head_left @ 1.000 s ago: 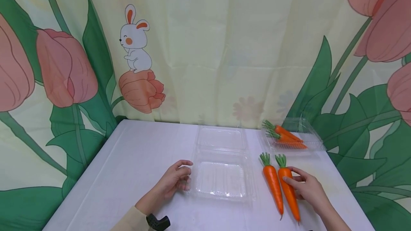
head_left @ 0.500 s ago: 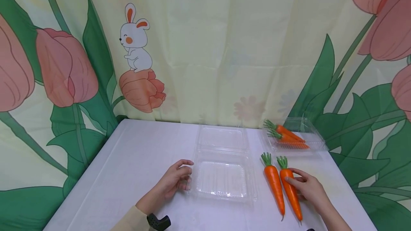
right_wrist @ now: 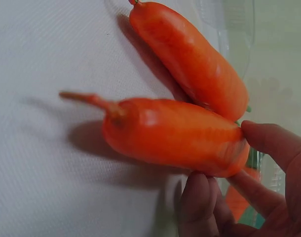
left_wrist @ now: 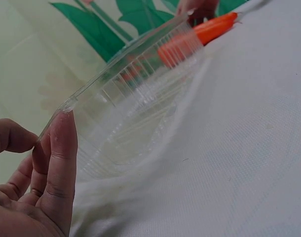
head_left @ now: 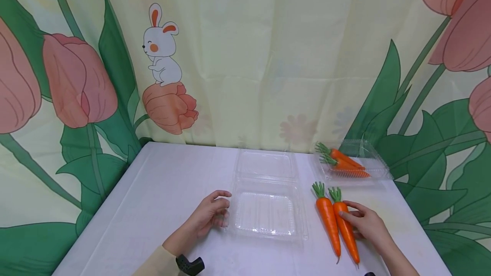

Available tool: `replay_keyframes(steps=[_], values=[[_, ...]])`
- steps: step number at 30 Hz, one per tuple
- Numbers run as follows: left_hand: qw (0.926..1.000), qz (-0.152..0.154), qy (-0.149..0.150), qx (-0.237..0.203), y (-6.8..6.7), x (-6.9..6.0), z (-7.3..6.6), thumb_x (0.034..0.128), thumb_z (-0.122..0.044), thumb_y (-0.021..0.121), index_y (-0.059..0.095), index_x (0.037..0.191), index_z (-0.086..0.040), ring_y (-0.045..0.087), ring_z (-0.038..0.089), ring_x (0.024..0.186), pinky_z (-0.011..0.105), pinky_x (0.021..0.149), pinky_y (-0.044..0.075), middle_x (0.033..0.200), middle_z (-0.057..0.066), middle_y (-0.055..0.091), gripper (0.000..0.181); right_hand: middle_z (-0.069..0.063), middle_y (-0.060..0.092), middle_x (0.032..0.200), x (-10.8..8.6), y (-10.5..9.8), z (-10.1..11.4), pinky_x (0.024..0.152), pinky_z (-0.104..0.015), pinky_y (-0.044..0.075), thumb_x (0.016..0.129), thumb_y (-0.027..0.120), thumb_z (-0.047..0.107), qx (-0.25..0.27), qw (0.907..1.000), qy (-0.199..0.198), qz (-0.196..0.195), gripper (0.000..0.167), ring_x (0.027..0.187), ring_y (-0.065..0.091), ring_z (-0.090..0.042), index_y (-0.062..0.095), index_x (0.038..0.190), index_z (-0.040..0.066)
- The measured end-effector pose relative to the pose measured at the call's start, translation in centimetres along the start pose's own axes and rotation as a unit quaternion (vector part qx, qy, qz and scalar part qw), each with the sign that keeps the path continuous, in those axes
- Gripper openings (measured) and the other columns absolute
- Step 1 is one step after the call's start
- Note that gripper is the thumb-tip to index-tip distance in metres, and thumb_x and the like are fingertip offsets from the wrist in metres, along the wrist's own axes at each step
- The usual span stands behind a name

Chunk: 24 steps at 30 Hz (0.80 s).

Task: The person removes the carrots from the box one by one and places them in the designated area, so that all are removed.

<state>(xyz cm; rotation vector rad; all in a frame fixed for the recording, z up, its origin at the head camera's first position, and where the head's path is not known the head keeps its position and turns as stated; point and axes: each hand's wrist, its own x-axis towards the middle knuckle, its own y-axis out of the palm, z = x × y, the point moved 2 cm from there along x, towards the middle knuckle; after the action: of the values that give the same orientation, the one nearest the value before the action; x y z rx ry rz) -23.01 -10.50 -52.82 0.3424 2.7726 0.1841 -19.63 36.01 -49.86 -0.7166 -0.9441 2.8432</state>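
Observation:
An open clear plastic clamshell box lies in the middle of the white table, its lid folded back. At its left side my left hand pinches the box's rim between thumb and fingers, as the left wrist view shows. To the right of the box lie two orange carrots with green tops. My right hand grips the right carrot near its top, thumb on one side and fingers on the other. The left carrot rests close beside it, untouched by my hands.
At the back right of the table stands a closed clear box with more carrots inside. A curtain printed with tulips and a rabbit hangs along the table's back edge.
Over the last half second the gripped carrot has shifted slightly left, closer to the other carrot. My left hand and the open box stay in place. The head view has moved a little.

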Motion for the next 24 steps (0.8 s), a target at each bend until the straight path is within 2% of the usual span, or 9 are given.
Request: replay_keyframes(steps=[8, 17, 24], values=[[0.9999, 0.012, 0.004, -0.005, -0.07, -0.03, 0.08, 0.0991, -0.015, 0.062, 0.050, 0.132, -0.005, 0.060, 0.014, 0.067, 0.027, 0.055, 0.058, 0.090, 0.005, 0.059, 0.037, -0.035, 0.057, 0.127, 0.01, 0.05, 0.28, 0.071, -0.033, 0.060, 0.094, 0.073, 0.045, 0.010, 0.9999, -0.002, -0.004, 0.079, 0.080, 0.064, -0.019, 0.043, 0.151, -0.001], [1.0000, 0.006, 0.002, -0.003, 0.07, -0.08, -0.06, 0.0990, -0.015, 0.063, 0.051, 0.132, -0.006, 0.060, 0.014, 0.068, 0.027, 0.056, 0.058, 0.091, 0.004, 0.059, 0.036, -0.033, 0.057, 0.124, 0.07, -0.20, 0.29, 0.068, -0.030, 0.059, 0.096, 0.069, 0.042, 0.013, 0.9996, -0.008, -0.022, 0.075, 0.078, 0.057, -0.022, 0.042, 0.150, -0.004], [1.0000, -0.001, -0.001, 0.001, 0.15, -0.14, -0.22, 0.0983, -0.016, 0.063, 0.051, 0.133, -0.005, 0.059, 0.014, 0.069, 0.027, 0.056, 0.058, 0.091, 0.004, 0.058, 0.038, -0.032, 0.057, 0.126, -0.07, -0.37, 0.40, 0.069, -0.028, 0.059, 0.096, 0.068, 0.043, 0.007, 0.9994, -0.014, -0.032, 0.075, 0.077, 0.058, -0.021, 0.043, 0.150, -0.003]])
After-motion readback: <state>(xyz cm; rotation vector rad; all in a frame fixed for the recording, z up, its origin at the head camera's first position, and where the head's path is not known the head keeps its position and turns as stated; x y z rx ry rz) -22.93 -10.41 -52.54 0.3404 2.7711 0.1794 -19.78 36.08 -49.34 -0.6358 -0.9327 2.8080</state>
